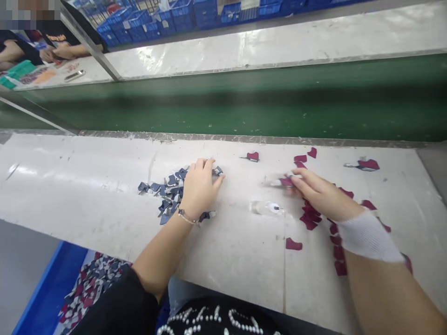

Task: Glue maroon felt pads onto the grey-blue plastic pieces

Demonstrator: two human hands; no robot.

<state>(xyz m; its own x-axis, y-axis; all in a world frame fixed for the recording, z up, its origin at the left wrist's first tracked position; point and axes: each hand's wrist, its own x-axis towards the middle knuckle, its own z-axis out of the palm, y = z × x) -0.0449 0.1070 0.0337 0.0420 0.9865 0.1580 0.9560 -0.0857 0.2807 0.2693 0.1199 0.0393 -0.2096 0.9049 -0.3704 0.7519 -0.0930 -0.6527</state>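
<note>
Sitting at a long white work table (84,195) with two bare hands going, and neither one is doing anything fancy. The left hand (199,190) is pressing down on a loose heap of navy fabric pieces (167,193), fingers slightly curved and fairly close together, and I can't tell whether it's actually holding one. There are a few dozen navy pieces, too overlapped to count properly, mostly just left of that hand, with one sitting right by its fingertips and one just past the wrist. The right hand (323,193) is making a narrow pinch, and its fingertips (294,173) are gripping a maroon fabric piece (286,182), though that bit is blurry. Around two dozen more maroon pieces (309,215) are scattered below and beside that hand, with a white wrap (366,235) covering its wrist. Two maroon pieces with small metal bits are lying ahead of the grip: one (253,157) between the hands and one (368,164) beyond the right hand. One clear plastic bottle (267,208) is lying on its side between the hands, nearer the right one. A green conveyor belt (226,104) is running just beyond the table, and a bin of mixed pieces (91,288) is sitting below the left forearm.
</note>
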